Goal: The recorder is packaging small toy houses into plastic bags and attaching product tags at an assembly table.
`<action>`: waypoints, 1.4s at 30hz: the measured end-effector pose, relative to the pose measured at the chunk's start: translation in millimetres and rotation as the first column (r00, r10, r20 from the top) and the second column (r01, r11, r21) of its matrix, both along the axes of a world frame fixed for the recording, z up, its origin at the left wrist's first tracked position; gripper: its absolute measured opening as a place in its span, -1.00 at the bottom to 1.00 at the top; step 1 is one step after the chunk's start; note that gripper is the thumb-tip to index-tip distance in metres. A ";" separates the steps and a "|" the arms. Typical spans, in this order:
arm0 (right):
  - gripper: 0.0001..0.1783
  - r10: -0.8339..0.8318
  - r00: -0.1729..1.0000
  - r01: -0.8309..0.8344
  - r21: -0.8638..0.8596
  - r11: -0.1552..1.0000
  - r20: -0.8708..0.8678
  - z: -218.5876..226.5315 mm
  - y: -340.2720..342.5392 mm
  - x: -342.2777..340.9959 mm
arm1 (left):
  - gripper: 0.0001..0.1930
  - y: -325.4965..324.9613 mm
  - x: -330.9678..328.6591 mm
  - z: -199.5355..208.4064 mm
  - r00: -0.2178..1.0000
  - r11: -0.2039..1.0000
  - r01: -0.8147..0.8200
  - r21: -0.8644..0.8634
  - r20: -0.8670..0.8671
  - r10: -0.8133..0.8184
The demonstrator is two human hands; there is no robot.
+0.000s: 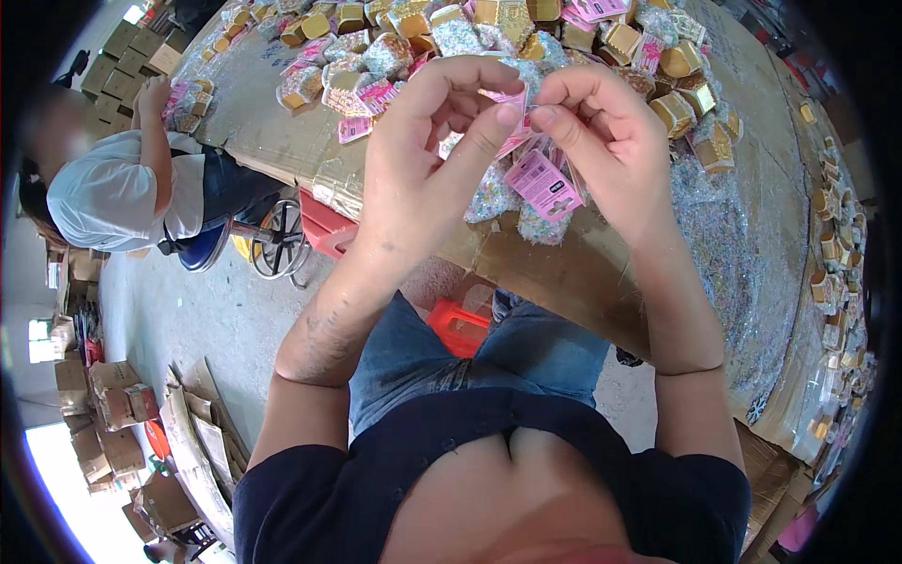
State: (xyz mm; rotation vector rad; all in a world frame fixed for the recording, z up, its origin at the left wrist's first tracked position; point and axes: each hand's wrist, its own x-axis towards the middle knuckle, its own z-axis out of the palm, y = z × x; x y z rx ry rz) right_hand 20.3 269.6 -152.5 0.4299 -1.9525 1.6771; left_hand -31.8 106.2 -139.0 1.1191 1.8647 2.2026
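Note:
My left hand [427,150] and my right hand [611,141] meet over the near edge of the table, thumbs and fingertips pinched close together. Between the left fingertips shows the edge of a pink card tag. What the right fingertips pinch is too small to make out. Just below them hangs or lies a pink printed tag [543,185] with a punched hanging hole. Beside it are clear packets of glittery, iridescent bits [542,227], partly hidden by my hands.
Gold-coloured and glittery pieces [390,54] with pink tags heap along the table's far side. Loose glitter [700,226] covers the cardboard tabletop [601,273] at right; more gold pieces [827,244] line the far right. A co-worker [122,188] sits at left. A red stool [460,327] stands below.

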 end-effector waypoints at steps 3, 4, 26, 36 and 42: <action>-0.91 0.058 0.997 -0.056 -0.034 0.998 0.045 4.5 1.1 3.6 | -0.77 -4.9 -3.4 3.4 0.896 0.955 -0.260 -0.146 -0.405 0.182; -0.92 0.100 0.992 -0.095 -0.062 0.994 0.076 6.1 1.4 4.7 | -0.78 -5.5 -5.5 4.8 0.782 0.942 -0.312 -0.124 -0.596 0.180; -0.87 0.404 0.859 -0.262 -0.408 0.874 0.314 11.0 12.0 1.1 | -0.92 10.0 -6.2 -6.7 0.971 0.985 0.174 -0.024 0.173 -0.167; -0.90 -0.182 0.982 0.173 0.154 0.973 0.045 4.7 -10.2 6.5 | -0.85 18.5 -4.1 -11.9 0.583 0.921 -0.382 0.072 -0.755 0.300; -0.87 -0.202 0.977 0.207 0.091 0.974 -0.067 -0.7 -9.3 3.0 | -0.86 24.4 0.7 -28.3 0.632 0.919 -0.379 0.103 -0.697 0.339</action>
